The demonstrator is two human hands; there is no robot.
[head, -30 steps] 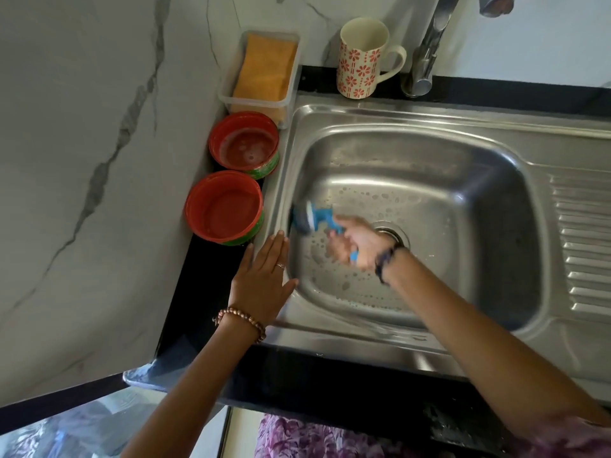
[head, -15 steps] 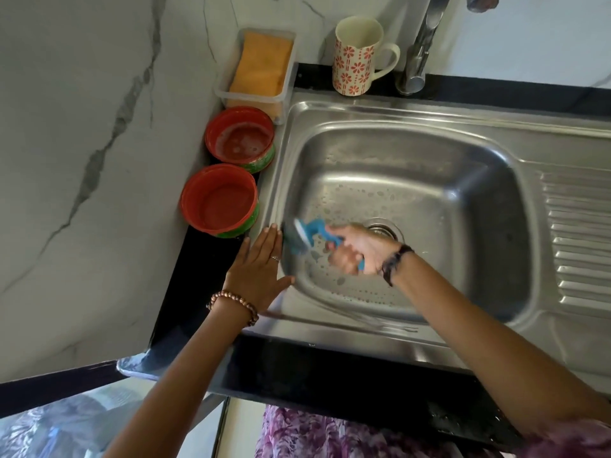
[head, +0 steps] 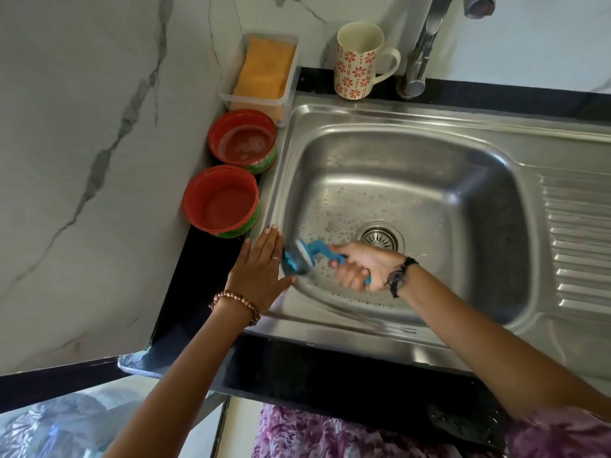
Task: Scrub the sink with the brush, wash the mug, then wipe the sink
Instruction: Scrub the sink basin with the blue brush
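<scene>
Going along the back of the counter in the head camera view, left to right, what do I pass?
Clear tub with the orange sponge → flowered mug → tap.

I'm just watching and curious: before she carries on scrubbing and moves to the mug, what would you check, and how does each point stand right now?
1. Brush firmly held: ok, the right hand grips its blue handle.
2. Brush head against the sink wall: ok, at the near-left side.
3. Left hand clear of the bristles: not ok, it rests flat on the rim right beside the brush head.
4. Soap in the basin: ok, suds dot the floor.
5. Mug ready: ok, upright by the tap.
6. Mug dirty inside: cannot tell.
</scene>
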